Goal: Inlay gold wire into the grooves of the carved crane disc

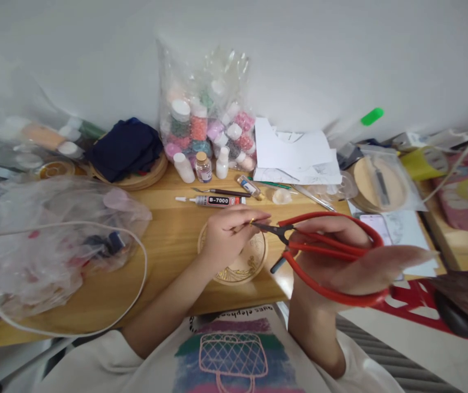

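Here the left hand [226, 233] pinches what seems a tiny gold piece [252, 221] above a round patterned disc [259, 259] on the wooden table [166, 243], while the right hand [346, 275] grips red-handled scissors [340, 247], their dark blades [275, 230] right beside that piece.

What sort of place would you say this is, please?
It looks like a craft worktable, possibly a hobby space: there are red-handled scissors, a tube marked B-7000 and a clear bag of colourful little jars.

Red-handled scissors [342, 248], dark blades [274, 229] by a small gold piece [252, 221], near a round gold-patterned disc [254, 257].
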{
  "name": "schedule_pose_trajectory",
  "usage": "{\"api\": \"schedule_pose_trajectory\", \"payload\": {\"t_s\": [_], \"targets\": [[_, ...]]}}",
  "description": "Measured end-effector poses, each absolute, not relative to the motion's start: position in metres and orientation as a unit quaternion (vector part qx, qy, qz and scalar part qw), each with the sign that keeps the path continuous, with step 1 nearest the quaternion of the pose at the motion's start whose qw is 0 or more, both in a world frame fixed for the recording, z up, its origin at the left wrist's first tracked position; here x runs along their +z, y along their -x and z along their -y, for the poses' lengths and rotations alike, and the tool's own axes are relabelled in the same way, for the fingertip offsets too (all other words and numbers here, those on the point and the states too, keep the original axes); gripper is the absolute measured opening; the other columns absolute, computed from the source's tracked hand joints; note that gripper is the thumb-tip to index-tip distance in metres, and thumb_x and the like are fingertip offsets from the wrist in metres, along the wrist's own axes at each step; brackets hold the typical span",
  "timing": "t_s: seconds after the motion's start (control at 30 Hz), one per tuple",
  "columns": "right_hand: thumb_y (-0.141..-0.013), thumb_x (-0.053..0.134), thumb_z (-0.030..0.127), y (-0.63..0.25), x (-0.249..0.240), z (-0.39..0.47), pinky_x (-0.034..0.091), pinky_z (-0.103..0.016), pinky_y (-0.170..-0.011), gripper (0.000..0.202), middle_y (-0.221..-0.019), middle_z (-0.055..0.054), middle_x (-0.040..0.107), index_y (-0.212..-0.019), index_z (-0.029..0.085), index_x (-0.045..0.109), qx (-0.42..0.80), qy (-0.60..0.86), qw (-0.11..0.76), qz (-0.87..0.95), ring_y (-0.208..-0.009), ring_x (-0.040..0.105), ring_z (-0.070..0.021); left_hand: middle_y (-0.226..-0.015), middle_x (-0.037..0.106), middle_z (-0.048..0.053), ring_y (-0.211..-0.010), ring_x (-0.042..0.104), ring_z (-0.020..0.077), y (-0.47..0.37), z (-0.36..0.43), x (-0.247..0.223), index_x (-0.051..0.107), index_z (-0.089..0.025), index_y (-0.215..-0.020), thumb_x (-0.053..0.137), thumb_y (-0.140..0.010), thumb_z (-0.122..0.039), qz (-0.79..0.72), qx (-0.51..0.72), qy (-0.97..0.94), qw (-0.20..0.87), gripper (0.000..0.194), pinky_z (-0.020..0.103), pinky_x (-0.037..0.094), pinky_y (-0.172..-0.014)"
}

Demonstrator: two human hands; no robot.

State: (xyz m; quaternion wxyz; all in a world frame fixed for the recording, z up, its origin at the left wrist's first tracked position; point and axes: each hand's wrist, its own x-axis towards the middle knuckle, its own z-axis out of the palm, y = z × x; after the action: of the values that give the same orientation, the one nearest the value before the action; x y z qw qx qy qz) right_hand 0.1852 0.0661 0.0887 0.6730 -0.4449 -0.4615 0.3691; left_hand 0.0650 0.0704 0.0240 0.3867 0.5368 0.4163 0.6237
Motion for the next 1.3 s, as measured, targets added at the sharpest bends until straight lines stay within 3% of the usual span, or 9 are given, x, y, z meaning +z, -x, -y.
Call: {"api": "schedule_pose_trajectory", "payload": {"t_s": [0.17, 0.33, 0.6, 0.67, 0.77, 0.83, 1.0, 1.3], "targets": [[-0.088, 0.043, 0.074, -0.193, 0.092, -0.065, 0.046, -0.030, -0.041, 0.065, -0.053, -0.002, 0.065, -0.064, 0.025, 0.076, 0.410, 0.409, 0.675, 0.458, -0.043, 0.060, -0.0167, -0.084, 0.079, 0.000, -0.075, 0.075, 0.0138, -0.065, -0.070, 0.033, 0.080, -0.030, -0.096, 0.069, -0.085, -0.007, -0.397, 0.645, -0.556, 0.341, 0.028, 0.024, 0.062, -0.070], [-0.089, 0.042, 0.075, -0.192, 0.094, -0.063, 0.048, -0.029, -0.044, 0.066, -0.057, -0.001, 0.067, -0.065, 0.024, 0.075, 0.401, 0.417, 0.676, 0.457, -0.046, 0.063, -0.0167, -0.084, 0.079, 0.000, -0.076, 0.075, 0.0147, -0.070, -0.070, 0.036, 0.080, -0.029, -0.094, 0.070, -0.087, -0.014, -0.409, 0.660, -0.544, 0.317, 0.020, 0.025, 0.062, -0.070], [-0.089, 0.035, 0.078, -0.191, 0.095, -0.063, 0.057, -0.034, -0.056, 0.071, -0.070, -0.005, 0.073, -0.071, 0.019, 0.072, 0.428, 0.416, 0.668, 0.445, -0.063, 0.070, -0.0201, -0.083, 0.079, -0.002, -0.077, 0.074, 0.0128, -0.075, -0.070, 0.043, 0.080, -0.031, -0.094, 0.066, -0.082, -0.002, -0.429, 0.682, -0.518, 0.287, 0.034, 0.023, 0.061, -0.073], [-0.088, 0.037, 0.078, -0.190, 0.097, -0.061, 0.054, -0.031, -0.049, 0.070, -0.065, -0.004, 0.069, -0.072, 0.018, 0.071, 0.441, 0.429, 0.663, 0.426, -0.057, 0.066, -0.0179, -0.082, 0.078, -0.003, -0.076, 0.073, 0.0117, -0.076, -0.070, 0.045, 0.080, -0.032, -0.095, 0.066, -0.082, -0.001, -0.423, 0.690, -0.507, 0.298, 0.037, 0.022, 0.060, -0.072], [-0.085, 0.049, 0.076, -0.189, 0.102, -0.057, 0.035, -0.020, -0.033, 0.062, -0.048, 0.004, 0.052, -0.076, 0.019, 0.069, 0.471, 0.453, 0.652, 0.385, -0.036, 0.045, -0.0090, -0.081, 0.078, -0.002, -0.073, 0.073, 0.0113, -0.077, -0.070, 0.047, 0.081, -0.030, -0.092, 0.066, -0.082, -0.003, -0.420, 0.699, -0.481, 0.323, 0.032, 0.020, 0.060, -0.067], [-0.082, 0.061, 0.069, -0.189, 0.105, -0.055, 0.028, -0.017, -0.031, 0.051, -0.047, 0.007, 0.048, -0.078, 0.019, 0.069, 0.493, 0.452, 0.645, 0.369, -0.033, 0.037, -0.0061, -0.078, 0.077, -0.001, -0.071, 0.072, 0.0120, -0.079, -0.071, 0.048, 0.081, -0.028, -0.089, 0.069, -0.083, -0.008, -0.422, 0.702, -0.465, 0.337, 0.024, 0.020, 0.059, -0.063], [-0.079, 0.072, 0.051, -0.192, 0.106, -0.055, 0.044, -0.021, -0.037, 0.033, -0.064, 0.002, 0.060, -0.072, 0.019, 0.068, 0.505, 0.409, 0.657, 0.381, -0.045, 0.055, -0.0094, -0.076, 0.076, 0.001, -0.068, 0.070, 0.0133, -0.081, -0.070, 0.051, 0.081, -0.026, -0.082, 0.076, -0.082, -0.023, -0.428, 0.707, -0.430, 0.364, 0.006, 0.021, 0.058, -0.058], [-0.081, 0.066, 0.062, -0.193, 0.102, -0.050, 0.059, -0.031, -0.051, 0.043, -0.072, -0.002, 0.068, -0.075, 0.019, 0.070, 0.523, 0.433, 0.629, 0.377, -0.061, 0.070, -0.0184, -0.090, 0.076, 0.003, -0.085, 0.070, 0.0158, -0.076, -0.065, 0.037, 0.080, -0.031, -0.103, 0.069, -0.091, -0.026, -0.382, 0.703, -0.457, 0.388, 0.017, 0.026, 0.058, -0.073]]}}
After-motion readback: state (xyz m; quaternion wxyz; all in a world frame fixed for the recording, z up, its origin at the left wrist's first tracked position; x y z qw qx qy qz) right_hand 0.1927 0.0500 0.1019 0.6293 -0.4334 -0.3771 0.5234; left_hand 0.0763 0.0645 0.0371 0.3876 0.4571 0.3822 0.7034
